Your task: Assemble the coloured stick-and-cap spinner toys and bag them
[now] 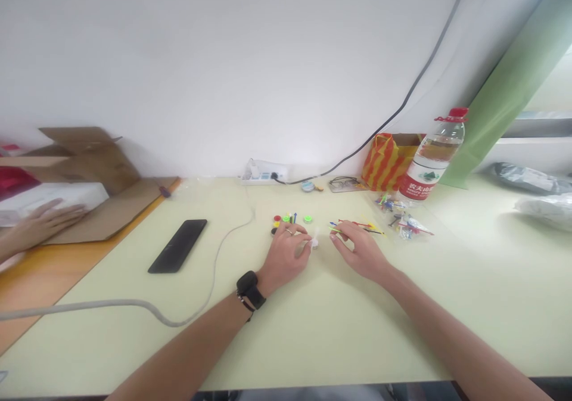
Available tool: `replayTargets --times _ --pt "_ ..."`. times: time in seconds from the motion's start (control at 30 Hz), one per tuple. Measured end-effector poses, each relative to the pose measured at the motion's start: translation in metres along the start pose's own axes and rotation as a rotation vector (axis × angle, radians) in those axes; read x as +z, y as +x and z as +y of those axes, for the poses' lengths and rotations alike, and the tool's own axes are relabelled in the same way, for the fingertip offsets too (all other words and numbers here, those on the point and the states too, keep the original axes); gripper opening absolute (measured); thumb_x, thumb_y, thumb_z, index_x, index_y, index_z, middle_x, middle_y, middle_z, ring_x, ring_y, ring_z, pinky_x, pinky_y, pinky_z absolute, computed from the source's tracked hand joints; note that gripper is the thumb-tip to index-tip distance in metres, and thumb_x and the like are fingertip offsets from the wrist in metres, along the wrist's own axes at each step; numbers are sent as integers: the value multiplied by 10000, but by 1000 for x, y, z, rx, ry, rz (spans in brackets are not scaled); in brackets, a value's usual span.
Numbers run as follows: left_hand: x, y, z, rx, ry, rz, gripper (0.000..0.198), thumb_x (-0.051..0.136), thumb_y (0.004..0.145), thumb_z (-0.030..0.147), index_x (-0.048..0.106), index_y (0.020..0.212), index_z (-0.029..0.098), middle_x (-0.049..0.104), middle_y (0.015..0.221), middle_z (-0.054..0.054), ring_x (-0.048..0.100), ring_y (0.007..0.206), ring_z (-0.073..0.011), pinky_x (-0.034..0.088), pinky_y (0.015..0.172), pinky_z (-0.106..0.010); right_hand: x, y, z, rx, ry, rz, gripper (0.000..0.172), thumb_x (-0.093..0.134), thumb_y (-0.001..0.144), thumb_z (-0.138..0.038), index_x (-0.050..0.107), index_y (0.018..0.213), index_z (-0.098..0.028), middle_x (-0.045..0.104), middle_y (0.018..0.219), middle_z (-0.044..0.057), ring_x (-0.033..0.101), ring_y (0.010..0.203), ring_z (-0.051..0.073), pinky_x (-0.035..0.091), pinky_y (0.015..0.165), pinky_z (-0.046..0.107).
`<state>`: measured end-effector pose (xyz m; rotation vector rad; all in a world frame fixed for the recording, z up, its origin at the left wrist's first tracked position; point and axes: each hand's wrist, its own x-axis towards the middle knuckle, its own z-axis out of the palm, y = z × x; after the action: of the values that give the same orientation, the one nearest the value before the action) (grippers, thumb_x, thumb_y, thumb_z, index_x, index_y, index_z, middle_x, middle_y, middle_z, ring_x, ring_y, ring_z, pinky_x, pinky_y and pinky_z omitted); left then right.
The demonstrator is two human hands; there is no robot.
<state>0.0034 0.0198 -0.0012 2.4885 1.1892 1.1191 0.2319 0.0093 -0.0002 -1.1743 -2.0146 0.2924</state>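
Observation:
My left hand [288,253], with a ring and a black watch on the wrist, pinches a small white, partly clear piece [314,243] between thumb and forefinger. To its right, my right hand [363,251] is closed on a thin yellow-green stick [335,229], whose tip points left. Beyond the left fingers lie small round pieces, among them a red disc [277,218] and a green disc [308,218], with a blue arrow-shaped piece [295,217] between. Thin coloured sticks [373,228] lie just past my right hand, which partly hides them.
A black phone [177,246] and a grey cable [214,264] lie on the left. Behind are a power strip [263,173] and a striped bag [384,162]. A water bottle [431,159] stands beside bagged small parts [406,225]. Another person's hand [49,219] rests on a white box [93,195].

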Motion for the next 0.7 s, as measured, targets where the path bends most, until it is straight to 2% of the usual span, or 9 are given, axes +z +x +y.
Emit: replayTargets --times 0.1,0.23,0.4,0.7 --pt "0 0 0 -1 0 -7 162 589 955 208 741 979 257 682 1063 -46 551 1076 -253 464 1014 -476 1 0 0 0 -13 0 158 484 999 -313 601 936 -229 582 773 34 593 768 214 460 1023 444" --pt "0 0 -1 -13 5 7 162 579 958 209 735 991 242 680 1062 -49 547 1079 -249 454 1021 -466 1 0 0 -29 -27 -10 161 505 997 -302 624 940 -211 600 772 34 584 755 205 491 869 391" --pt "1 -1 -1 -25 24 21 146 577 953 213 716 993 233 683 1038 -56 551 1062 -253 452 1018 -463 1 -2 -1 -58 -46 -46 148 515 996 -278 638 953 -209 577 761 19 561 720 185 457 731 329" --pt "1 0 -2 -27 56 13 146 558 960 206 690 1020 216 693 1024 -55 562 1044 -255 437 1027 -460 1 -2 -3 -25 -52 -117 161 507 998 -277 652 972 -213 617 785 25 569 724 183 437 703 314"
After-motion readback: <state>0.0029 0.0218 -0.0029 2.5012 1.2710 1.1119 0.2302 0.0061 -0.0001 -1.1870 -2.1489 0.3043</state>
